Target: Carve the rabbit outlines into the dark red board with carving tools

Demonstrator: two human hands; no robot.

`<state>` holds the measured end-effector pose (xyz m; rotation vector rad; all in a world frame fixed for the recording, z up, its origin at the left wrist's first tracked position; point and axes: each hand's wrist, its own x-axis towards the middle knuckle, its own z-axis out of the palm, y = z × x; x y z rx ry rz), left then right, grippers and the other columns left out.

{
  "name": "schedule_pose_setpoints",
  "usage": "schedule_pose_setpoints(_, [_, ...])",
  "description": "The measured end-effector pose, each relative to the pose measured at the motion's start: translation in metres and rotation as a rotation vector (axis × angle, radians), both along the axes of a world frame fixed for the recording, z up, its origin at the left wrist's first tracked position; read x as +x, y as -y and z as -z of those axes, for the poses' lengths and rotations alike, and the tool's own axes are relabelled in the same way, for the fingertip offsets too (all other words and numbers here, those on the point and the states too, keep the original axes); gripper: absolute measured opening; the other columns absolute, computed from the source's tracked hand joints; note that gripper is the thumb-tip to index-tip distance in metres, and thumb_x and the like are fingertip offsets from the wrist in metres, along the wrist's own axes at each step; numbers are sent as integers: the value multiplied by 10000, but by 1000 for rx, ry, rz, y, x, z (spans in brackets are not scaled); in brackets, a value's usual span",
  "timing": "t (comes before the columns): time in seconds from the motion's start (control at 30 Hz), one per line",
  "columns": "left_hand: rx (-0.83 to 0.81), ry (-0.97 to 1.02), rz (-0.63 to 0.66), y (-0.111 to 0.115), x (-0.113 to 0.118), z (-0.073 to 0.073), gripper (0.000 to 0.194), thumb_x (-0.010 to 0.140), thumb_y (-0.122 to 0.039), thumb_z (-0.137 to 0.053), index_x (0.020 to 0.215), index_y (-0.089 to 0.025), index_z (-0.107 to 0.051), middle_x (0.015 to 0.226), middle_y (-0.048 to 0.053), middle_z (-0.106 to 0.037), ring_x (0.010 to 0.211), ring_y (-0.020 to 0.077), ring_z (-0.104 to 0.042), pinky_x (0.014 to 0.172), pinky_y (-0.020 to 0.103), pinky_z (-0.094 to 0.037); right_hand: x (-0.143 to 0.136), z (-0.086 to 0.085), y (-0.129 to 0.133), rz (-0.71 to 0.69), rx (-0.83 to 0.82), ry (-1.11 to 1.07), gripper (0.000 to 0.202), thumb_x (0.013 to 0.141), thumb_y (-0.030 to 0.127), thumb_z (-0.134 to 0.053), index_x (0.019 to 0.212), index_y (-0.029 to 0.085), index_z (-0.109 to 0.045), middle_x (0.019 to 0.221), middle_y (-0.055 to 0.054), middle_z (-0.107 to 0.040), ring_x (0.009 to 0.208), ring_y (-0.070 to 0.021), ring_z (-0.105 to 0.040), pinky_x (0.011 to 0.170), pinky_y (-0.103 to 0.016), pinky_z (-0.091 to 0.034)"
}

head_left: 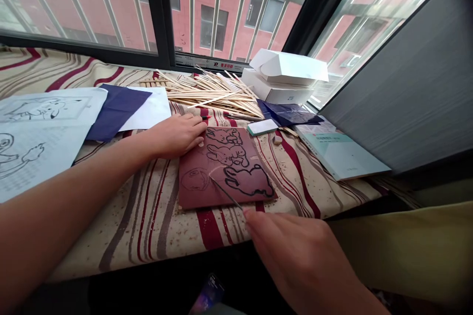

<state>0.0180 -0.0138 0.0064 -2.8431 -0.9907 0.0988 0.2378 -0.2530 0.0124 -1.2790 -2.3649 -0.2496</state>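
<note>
A reddish-brown carving board (199,199) lies on the striped cloth, with rabbit-like figures in thick black lines on its right half and a faint round drawing at its lower left. My right hand (295,246) is closed around a thin metal carving tool (231,198), whose tip meets the board between the round drawing and the lowest black figure. At the board's upper left edge, my left hand (177,135) lies flat with its fingers extended and nothing visible in it. Small crumbs are scattered on the cloth around the board.
Thin wooden sticks (214,91) are heaped by the window, beside a white box (284,83). A book (340,152) lies to the right, with dark blue sheets (288,114) behind it. Drawn papers (48,123) cover the left. Below the cloth's front edge is a phone (210,293).
</note>
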Motion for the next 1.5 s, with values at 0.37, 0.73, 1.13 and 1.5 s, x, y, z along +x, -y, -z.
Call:
schedule_pose_setpoints(0.37, [69, 88, -197, -11, -8, 4, 479, 990, -334, -286, 1238, -124, -637, 1256, 158, -712, 1191, 307, -666, 1068, 448, -513, 7, 26, 1, 55, 79, -219, 178, 1085, 213, -426, 1197, 180, -560, 939, -27, -810, 790, -115, -779, 733, -208, -580])
schedule_pose_setpoints(0.73, [44, 11, -207, -7, -7, -2, 505, 996, -353, -253, 1158, -133, -677, 1267, 155, -705, 1190, 307, -668, 1041, 463, -525, 9, 34, 1, 64, 75, -243, 146, 1066, 221, -497, 1060, 158, -628, 781, -16, -774, 611, -142, -745, 594, -265, -542])
schedule_pose_setpoints(1.13, [41, -5, -190, -6, -7, -1, 489, 998, -374, -265, 1164, -136, -658, 1297, 153, -677, 1197, 320, -655, 1032, 476, -527, 8, 25, -2, 41, 89, -70, 297, 1072, 172, -454, 1016, 72, -728, 659, -39, -740, 514, -161, -701, 503, -286, -517])
schedule_pose_setpoints(1.5, [64, 8, -161, -5, -5, 2, 469, 1002, -360, -317, 1169, -111, -676, 1229, 189, -682, 1137, 313, -658, 992, 451, -522, 7, 14, 0, 0, 86, 143, 251, 955, 50, -490, 1039, 46, -726, 620, -14, -659, 485, -158, -623, 480, -321, -413])
